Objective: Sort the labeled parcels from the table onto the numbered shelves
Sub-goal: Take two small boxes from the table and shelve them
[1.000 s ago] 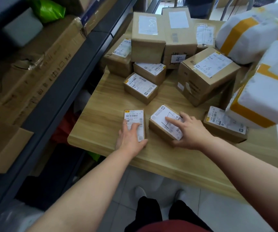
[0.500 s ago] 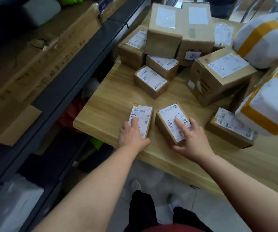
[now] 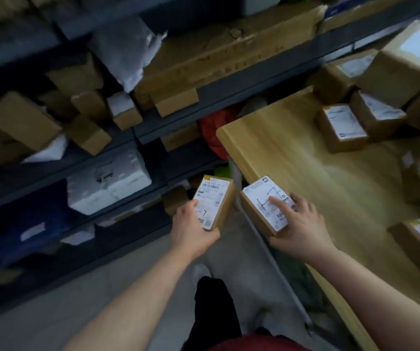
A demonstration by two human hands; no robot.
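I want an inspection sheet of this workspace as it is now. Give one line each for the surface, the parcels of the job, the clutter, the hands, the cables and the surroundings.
Surface: wooden table, blurred by camera motion.
Job's things: left parcel is held over the floor, beside the table. Right parcel is at the table's corner; contact with the table cannot be told. More labelled parcels lie at the far side of the table.
Clutter: red thing low between shelves and table.
Hands: left hand grips the left parcel; right hand grips the right parcel.
Cables: nothing seen.
Surroundings: dark shelves with cardboard boxes and a white bag; grey floor.
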